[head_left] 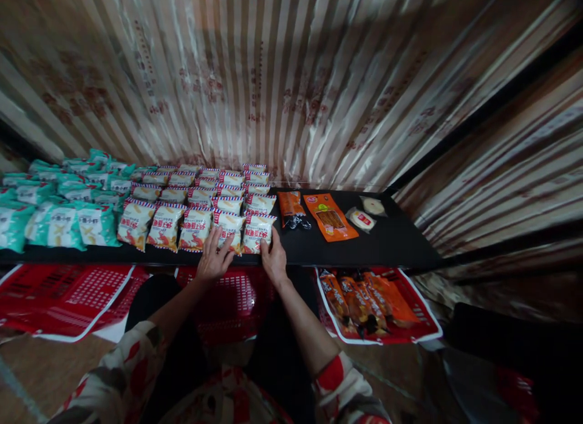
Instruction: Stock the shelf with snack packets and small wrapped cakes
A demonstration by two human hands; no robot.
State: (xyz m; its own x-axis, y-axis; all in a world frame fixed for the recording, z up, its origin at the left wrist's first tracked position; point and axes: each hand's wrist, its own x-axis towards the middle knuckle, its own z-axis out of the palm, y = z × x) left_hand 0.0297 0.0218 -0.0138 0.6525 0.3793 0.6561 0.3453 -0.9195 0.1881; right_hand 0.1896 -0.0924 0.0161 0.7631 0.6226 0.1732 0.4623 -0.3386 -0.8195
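Orange-white packets [259, 229], teal bags [97, 223], striped curtain [255, 96], red baskets [93, 290], black shelf [310, 248].

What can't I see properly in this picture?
All in the head view:
Part of a white bag: hidden by the left hand.
Lower parts of the back white bags: hidden by bags in front.
Middle basket's far side: hidden under the table.
Leftmost green bag: cut off by the left edge.
Big orange bag's tiny print: too small, blurred.
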